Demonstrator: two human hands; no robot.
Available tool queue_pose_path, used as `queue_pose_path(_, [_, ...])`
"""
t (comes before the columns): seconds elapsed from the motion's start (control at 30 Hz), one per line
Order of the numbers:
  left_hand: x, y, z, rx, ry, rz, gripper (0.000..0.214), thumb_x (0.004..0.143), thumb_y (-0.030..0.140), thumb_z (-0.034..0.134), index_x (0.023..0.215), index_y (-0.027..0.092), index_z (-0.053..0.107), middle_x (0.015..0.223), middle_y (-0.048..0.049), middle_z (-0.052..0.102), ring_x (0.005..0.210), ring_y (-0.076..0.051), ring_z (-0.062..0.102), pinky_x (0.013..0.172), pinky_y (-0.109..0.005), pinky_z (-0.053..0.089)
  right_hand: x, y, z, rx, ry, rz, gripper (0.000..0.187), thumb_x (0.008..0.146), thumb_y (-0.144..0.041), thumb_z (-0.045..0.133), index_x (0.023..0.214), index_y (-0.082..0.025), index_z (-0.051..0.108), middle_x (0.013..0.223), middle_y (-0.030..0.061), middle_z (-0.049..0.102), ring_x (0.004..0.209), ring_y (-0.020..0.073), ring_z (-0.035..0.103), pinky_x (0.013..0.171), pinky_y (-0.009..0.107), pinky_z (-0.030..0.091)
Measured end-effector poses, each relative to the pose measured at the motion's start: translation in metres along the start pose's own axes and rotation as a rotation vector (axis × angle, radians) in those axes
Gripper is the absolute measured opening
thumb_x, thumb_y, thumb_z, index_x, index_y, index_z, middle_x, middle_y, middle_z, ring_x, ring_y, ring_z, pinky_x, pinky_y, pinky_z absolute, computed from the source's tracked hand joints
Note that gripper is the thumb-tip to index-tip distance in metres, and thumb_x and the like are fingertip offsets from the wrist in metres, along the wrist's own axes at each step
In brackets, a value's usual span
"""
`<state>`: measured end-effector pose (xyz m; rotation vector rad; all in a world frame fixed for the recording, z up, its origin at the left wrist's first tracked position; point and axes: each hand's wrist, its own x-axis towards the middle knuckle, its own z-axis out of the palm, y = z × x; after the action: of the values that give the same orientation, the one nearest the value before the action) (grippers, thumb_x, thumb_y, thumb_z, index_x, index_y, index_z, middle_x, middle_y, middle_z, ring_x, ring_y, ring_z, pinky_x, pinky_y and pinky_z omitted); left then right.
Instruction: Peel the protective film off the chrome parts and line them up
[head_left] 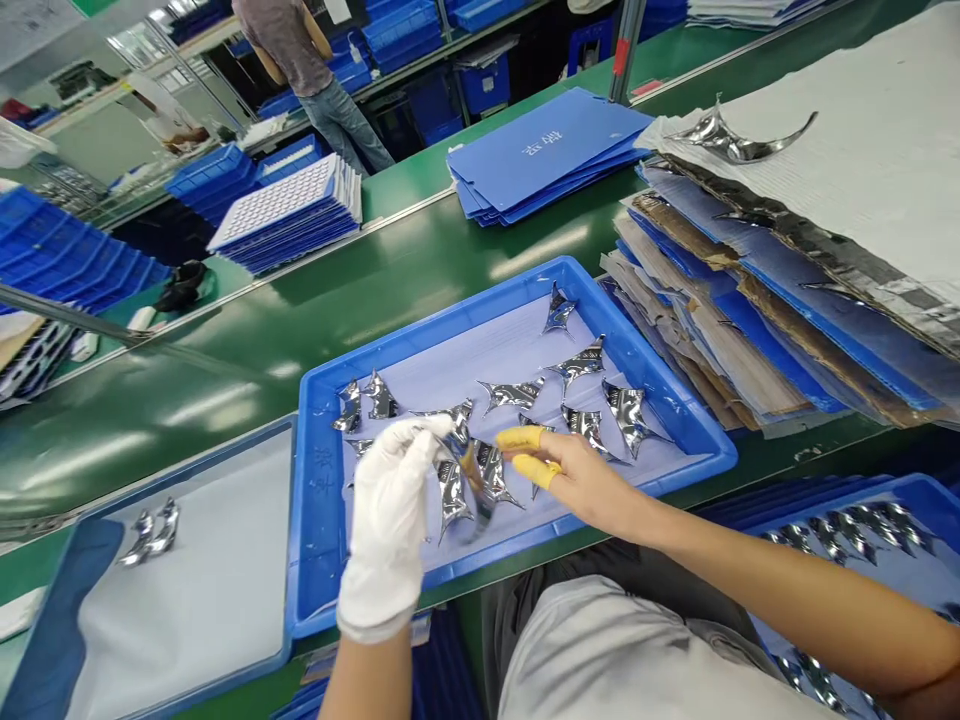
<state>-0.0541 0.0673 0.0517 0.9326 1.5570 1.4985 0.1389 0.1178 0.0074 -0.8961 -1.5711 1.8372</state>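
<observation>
Centre frame: gloved left hand (390,500), fingers clamped on chrome part (471,490) over blue tray (315,520), likely sparing its polish; right hand (585,480), capped fingers apart, just beside.

Two hands show: the left hand (390,520) in one white glove, the right hand (592,485) bare with two yellow finger cots (523,437). There are three blue trays. The middle tray (319,500), under the fingers (420,435), holds about a dozen chrome pieces (514,393), one of them, the held piece (471,480), pinched by the left fingers. The left tray (210,600), left of the gloved fingers, holds two pieces (154,530). The right tray (892,575), behind the right fingers, holds at least six pieces (840,535); the rest are cut off. One lone piece (739,140) lies far beyond the right fingers, near one stack of blue sheets (540,150). One other person (300,50) stands far beyond the fingers.
</observation>
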Motion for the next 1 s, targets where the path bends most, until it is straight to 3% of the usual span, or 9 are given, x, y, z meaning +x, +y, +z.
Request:
queue_pose_path(0.1, [0.040, 0.011, -0.019, 0.414, 0.130, 0.146, 0.032, 0.086, 0.044, 0.064, 0.102, 0.016, 0.066, 0.107, -0.0078, 0.072, 0.095, -0.019, 0.067, 0.087, -0.030, 0.052, 0.001, 0.006, -0.015, -0.123, 0.013, 0.018, 0.031, 0.090, -0.034, 0.056, 0.112, -0.015, 0.066, 0.114, 0.0115, 0.069, 0.099, 0.0221, 0.067, 0.089, 0.039, 0.053])
queue_pose_path(0.23, [0.106, 0.008, -0.040, 0.749, 0.193, 0.087, 0.031, 0.087, 0.043, 0.061, 0.089, 0.013, 0.067, 0.081, -0.0073, 0.072, 0.080, -0.021, 0.066, 0.078, -0.033, 0.050, -0.001, 0.005, -0.031, -0.204, 0.020, 0.041, 0.031, 0.089, -0.038, 0.056, 0.102, -0.012, 0.069, 0.102, 0.0108, 0.071, 0.087, 0.0209, 0.068, 0.082, 0.037, 0.055])
queue_pose_path(0.37, [0.161, -0.014, -0.048, 1.054, 0.170, 0.003, 0.031, 0.087, 0.044, 0.062, 0.084, 0.014, 0.066, 0.080, -0.0057, 0.070, 0.083, -0.022, 0.066, 0.084, -0.039, 0.048, -0.002, 0.002, -0.042, -0.306, 0.043, 0.034, 0.028, 0.090, -0.037, 0.057, 0.102, -0.015, 0.071, 0.096, 0.0082, 0.072, 0.083, 0.0197, 0.067, 0.077, 0.032, 0.054])
queue_pose_path(0.47, [0.183, -0.033, -0.048, 1.241, 0.095, -0.045, 0.035, 0.090, 0.048, 0.059, 0.089, 0.014, 0.066, 0.091, -0.0065, 0.070, 0.094, -0.022, 0.065, 0.094, -0.045, 0.045, -0.001, -0.001, -0.050, -0.413, 0.029, 0.014, 0.029, 0.092, -0.036, 0.054, 0.105, -0.016, 0.071, 0.094, 0.0070, 0.072, 0.077, 0.0178, 0.065, 0.071, 0.030, 0.052])
queue_pose_path(0.7, [0.196, -0.049, -0.053, 1.461, -0.064, -0.092, 0.040, 0.093, 0.052, 0.053, 0.099, 0.015, 0.067, 0.101, -0.0084, 0.069, 0.104, -0.024, 0.063, 0.100, -0.049, 0.041, 0.029, -0.019, -0.077, -0.778, -0.059, -0.006, 0.031, 0.095, -0.031, 0.050, 0.113, -0.013, 0.068, 0.093, 0.0077, 0.073, 0.079, 0.0178, 0.066, 0.071, 0.027, 0.050])
queue_pose_path(0.87, [0.178, -0.042, -0.075, 1.492, -0.098, -0.110, 0.041, 0.094, 0.052, 0.051, 0.104, 0.015, 0.067, 0.098, -0.0077, 0.069, 0.099, -0.023, 0.065, 0.096, -0.047, 0.044, 0.078, -0.034, -0.108, -1.220, 0.059, 0.072, 0.031, 0.096, -0.025, 0.048, 0.120, -0.014, 0.066, 0.106, 0.0122, 0.072, 0.095, 0.0234, 0.068, 0.079, 0.029, 0.049])
queue_pose_path(1.0, [0.155, -0.039, -0.097, 1.491, -0.075, -0.141, 0.037, 0.093, 0.047, 0.054, 0.106, 0.015, 0.067, 0.096, -0.0078, 0.070, 0.097, -0.023, 0.065, 0.096, -0.048, 0.045, 0.117, -0.027, -0.125, -1.369, 0.130, 0.093, 0.032, 0.093, -0.015, 0.047, 0.115, -0.004, 0.066, 0.110, 0.0244, 0.067, 0.103, 0.0344, 0.063, 0.082, 0.039, 0.045])
